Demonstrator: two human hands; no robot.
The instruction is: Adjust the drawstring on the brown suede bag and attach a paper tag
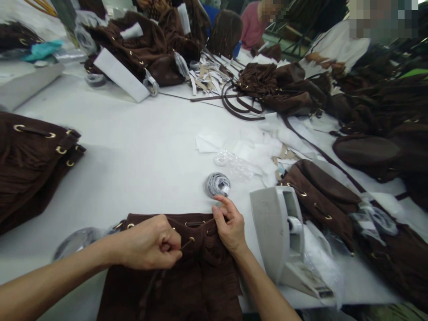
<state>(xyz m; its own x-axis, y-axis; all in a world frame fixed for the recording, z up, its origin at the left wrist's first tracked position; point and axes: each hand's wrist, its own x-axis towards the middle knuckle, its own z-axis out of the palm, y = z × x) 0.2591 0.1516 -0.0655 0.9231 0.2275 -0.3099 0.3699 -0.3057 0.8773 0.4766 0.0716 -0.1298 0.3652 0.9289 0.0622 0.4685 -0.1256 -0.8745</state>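
Pulling in line with the gold eyelet [192, 240] looked best: with the brown bag [210, 290] on the surface [133, 147], the fisted left hand [152, 243] gripped its drawstring [187, 244]; the half-curled right hand [230, 225] touched the rim [182, 217], hold unclear, near a grey coil [217, 184].

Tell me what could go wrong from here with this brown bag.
The left grip holds the drawstring out from an eyelet; a hard pull might bunch the brown bag unevenly.
The right grip is close to the grey coil and could nudge it away.
The tape dispenser stands near the right forearm, which might bump it.
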